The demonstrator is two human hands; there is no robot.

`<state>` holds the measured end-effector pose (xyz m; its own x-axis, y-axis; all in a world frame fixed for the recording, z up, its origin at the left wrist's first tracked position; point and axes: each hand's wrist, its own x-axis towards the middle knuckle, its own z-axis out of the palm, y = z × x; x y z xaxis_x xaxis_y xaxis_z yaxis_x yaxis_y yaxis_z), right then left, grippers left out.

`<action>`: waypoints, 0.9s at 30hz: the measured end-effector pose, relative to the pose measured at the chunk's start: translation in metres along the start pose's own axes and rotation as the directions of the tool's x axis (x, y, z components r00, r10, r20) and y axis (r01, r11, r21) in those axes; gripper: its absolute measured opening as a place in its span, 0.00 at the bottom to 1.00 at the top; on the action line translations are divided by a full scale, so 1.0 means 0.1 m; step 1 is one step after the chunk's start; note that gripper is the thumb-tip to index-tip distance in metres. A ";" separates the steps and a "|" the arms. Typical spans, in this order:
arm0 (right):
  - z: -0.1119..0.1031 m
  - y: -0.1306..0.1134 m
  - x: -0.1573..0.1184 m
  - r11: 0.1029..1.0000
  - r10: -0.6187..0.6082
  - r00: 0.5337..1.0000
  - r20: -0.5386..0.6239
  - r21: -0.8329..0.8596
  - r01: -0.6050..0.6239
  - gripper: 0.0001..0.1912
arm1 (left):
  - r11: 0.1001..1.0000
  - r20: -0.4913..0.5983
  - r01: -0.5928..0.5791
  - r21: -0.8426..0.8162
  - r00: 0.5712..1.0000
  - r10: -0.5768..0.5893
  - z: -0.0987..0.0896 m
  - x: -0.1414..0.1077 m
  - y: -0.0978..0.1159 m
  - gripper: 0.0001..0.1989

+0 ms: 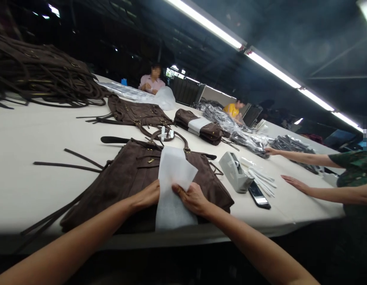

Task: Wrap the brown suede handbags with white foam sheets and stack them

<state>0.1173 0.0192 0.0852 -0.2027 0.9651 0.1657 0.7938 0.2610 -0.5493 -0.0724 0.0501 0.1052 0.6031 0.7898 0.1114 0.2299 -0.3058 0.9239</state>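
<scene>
A dark brown suede handbag (124,178) lies flat at the table's front edge, its handles pointing away from me. Across its middle runs a white paper strip (174,213), with the upper end folded over at an angle. My right hand (194,198) is closed on the strip, thumb lying on top of the paper. At the strip's left edge is my left hand (149,194), closed against the paper, its fingertips hidden behind it. White wrapping pieces (167,133) sit around the handles. Dark thin straps (67,163) trail off the bag's left side.
Right of the bag stand a grey tape dispenser (235,174), a phone (259,194) and white strips (262,180). Behind lie a paper-banded brown bag (198,126), another brown bag (138,111) and a bag pile (37,71). A co-worker's hands (295,183) rest at the right; two people work farther back.
</scene>
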 end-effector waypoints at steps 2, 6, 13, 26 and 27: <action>0.07 0.03 0.01 0.984 -0.078 0.986 -0.147 -0.172 0.052 0.24 | 0.998 0.013 0.033 -0.062 0.999 -0.032 -0.01 0.00 0.01 0.27; 0.05 0.03 -0.04 0.914 -0.352 0.868 -0.350 -0.330 0.237 0.21 | 0.990 0.032 0.054 -0.130 0.998 -0.051 0.01 0.01 -0.04 0.27; -0.05 -0.05 -0.03 0.995 -0.089 0.968 -0.237 -0.056 0.078 0.27 | 0.977 0.052 0.101 -0.187 0.994 -0.093 0.01 0.01 -0.21 0.25; 0.06 0.18 0.49 0.743 0.353 0.892 0.282 0.495 -0.450 0.17 | 0.963 -0.222 0.268 0.024 0.941 -0.257 0.05 0.13 -0.19 0.24; 0.07 0.18 0.47 0.740 0.341 0.902 0.263 0.517 -0.431 0.19 | 0.961 -0.251 0.274 0.037 0.933 -0.257 0.04 0.15 -0.20 0.23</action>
<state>0.1175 0.0696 0.0772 -0.0629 0.9653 -0.2535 0.3783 -0.2120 -0.9011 -0.0647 0.0664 0.0866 0.3123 0.9491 -0.0413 0.4150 -0.0972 0.9046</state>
